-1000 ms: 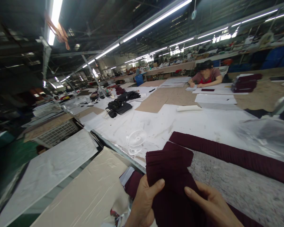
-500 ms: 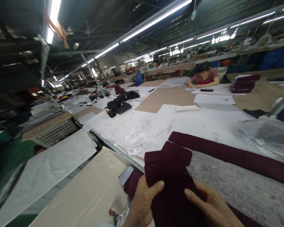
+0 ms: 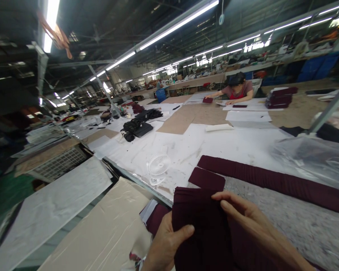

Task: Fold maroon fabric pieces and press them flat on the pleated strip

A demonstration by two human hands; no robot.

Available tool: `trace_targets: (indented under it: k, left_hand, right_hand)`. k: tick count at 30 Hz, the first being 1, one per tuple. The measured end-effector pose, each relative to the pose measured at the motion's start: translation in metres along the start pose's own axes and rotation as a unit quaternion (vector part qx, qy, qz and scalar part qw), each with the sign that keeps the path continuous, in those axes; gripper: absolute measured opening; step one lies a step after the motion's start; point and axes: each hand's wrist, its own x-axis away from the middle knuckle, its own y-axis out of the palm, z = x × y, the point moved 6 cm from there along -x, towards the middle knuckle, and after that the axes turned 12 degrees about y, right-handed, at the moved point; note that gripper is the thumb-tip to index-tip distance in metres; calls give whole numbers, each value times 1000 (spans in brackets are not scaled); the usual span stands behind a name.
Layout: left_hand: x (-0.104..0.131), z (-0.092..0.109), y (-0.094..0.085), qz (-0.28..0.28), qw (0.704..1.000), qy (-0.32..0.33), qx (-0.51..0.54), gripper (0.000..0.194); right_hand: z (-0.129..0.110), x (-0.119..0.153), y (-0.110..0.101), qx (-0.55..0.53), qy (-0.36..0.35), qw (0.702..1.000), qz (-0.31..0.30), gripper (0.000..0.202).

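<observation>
A: Main item, loc. & cond.?
B: Maroon cloth [image 3: 200,229], 1 pc., v. dk., matte, layered at top edge; held up at near side of desk [image 3: 183,145], by gray speckled sheet [image 3: 274,207].
A: Hands?
B: L. hand [image 3: 165,239] grasping left side, thumb on top. R. hand [image 3: 248,216] w/ fingertips at upper right corner; can't tell if pinching.
A: Diff. vs. earlier?
B: R. hand moved up from cloth's right side. Co-worker [image 3: 240,90], bkgd., now has one arm stretched to sm. maroon pc. [image 3: 207,100].
A: Adj. stock?
B: Maroon panel [image 3: 207,177] just beyond cloth; long maroon strip [image 3: 271,180]; wht. fan [image 3: 158,164].
</observation>
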Motion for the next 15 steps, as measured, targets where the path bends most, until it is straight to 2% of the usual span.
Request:
trace_targets:
  k: [4,9,15]
  left_hand:
    - [-1,0,0,-6,1000,-2,-12,38]
    - [-4,0,2,5,1000,-5,-19,39]
    - [-4,-3,3,-14,1000,-14,-8,36]
  right_hand:
    - [-3,0,-1,-10,-5,999,-31,30]
    - [-3,2,-3,-21,-5,1000,-4,30]
    - [0,2,6,-103,22,994,-35,33]
